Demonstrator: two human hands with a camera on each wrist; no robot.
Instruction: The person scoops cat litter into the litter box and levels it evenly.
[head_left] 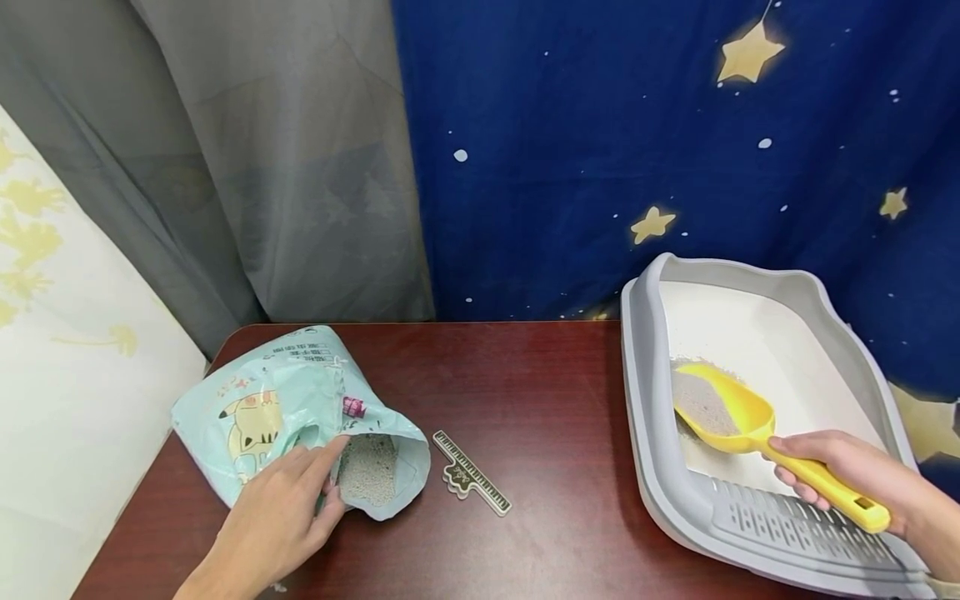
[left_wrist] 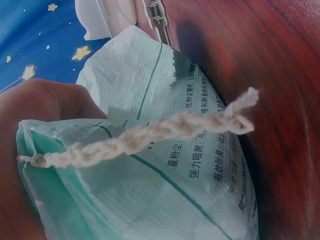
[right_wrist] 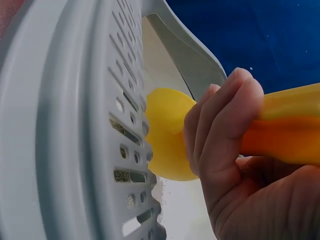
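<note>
A yellow scoop (head_left: 750, 412) carries grey granular litter (head_left: 703, 402) and is tipped low inside a grey litter box (head_left: 645, 433). My right hand (head_left: 847, 467) grips its handle, and in the right wrist view curled fingers (right_wrist: 220, 115) wrap that handle. On the left lies a pale blue-green bag (head_left: 300, 375), its mouth facing right with grey litter showing inside. My left hand (head_left: 277, 508) pinches the upper edge of the mouth. In the left wrist view the bag (left_wrist: 150, 185) hides most of the fingers, and a braided cord (left_wrist: 135, 140) hangs across it.
A small flat ruler-like piece (head_left: 472, 475) with a decorated edge lies on the dark red table (head_left: 555, 400) between bag and box. A slotted grey ledge (head_left: 795, 521) spans the box's near end. Grey and blue star-patterned curtains (head_left: 525, 208) hang behind; a white wall is at left.
</note>
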